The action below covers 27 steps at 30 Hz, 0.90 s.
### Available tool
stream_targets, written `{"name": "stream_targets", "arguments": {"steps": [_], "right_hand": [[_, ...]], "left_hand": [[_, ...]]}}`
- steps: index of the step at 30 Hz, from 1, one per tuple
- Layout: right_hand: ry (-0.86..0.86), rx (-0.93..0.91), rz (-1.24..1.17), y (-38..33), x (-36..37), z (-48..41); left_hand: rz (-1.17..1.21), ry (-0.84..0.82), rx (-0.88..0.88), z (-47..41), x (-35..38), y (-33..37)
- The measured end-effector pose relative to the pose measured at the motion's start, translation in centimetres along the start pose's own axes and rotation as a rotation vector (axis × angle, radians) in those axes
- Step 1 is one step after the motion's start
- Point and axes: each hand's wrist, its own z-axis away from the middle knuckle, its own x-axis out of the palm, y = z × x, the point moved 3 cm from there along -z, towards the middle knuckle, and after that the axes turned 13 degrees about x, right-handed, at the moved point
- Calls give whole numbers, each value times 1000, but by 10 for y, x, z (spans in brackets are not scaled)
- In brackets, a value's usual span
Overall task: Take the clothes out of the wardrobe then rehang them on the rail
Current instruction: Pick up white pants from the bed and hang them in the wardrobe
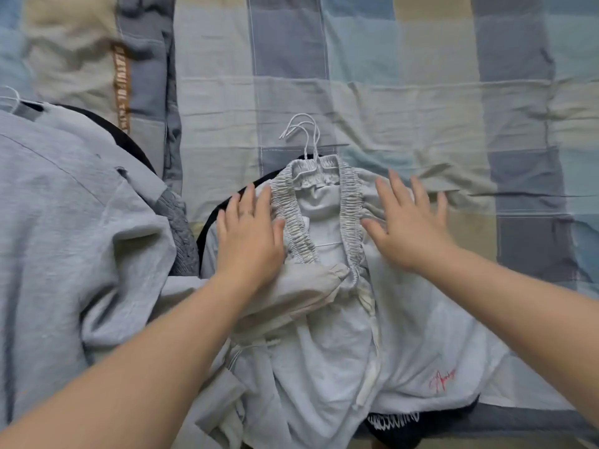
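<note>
A pale grey-white garment with a ruched elastic neckline lies on the bed, still on white wire hangers whose hooks point away from me. My left hand lies flat on its left shoulder with the fingers straight. On the garment's right shoulder my right hand rests flat too, fingers spread. A small red embroidered mark shows on the lower right of the cloth. A black garment peeks out underneath.
A light grey sweatshirt on another hanger lies at the left, over a dark knit piece. The checked blue, grey and beige bedcover spreads all around. A pillow sits at the far left.
</note>
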Motion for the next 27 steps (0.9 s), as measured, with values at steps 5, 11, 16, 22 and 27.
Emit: {"name": "stream_targets", "arguments": {"steps": [5,11,16,22,27], "right_hand": [[-11,-71,19,-10,14,-56],[-22,-88,-76,-6,17,-61],[27,-48,-206,5,-7,-43],[-30,-81,-506,35,-77,14],[31,-102,-652,71,-161,101]], "left_hand": [[12,2,-37,-49,2,-4],[117,-7,-16,-51,3,4],[271,89,53,-34,-16,18],[378,129,177,5,-73,60],[582,197,288,56,-147,115]]}}
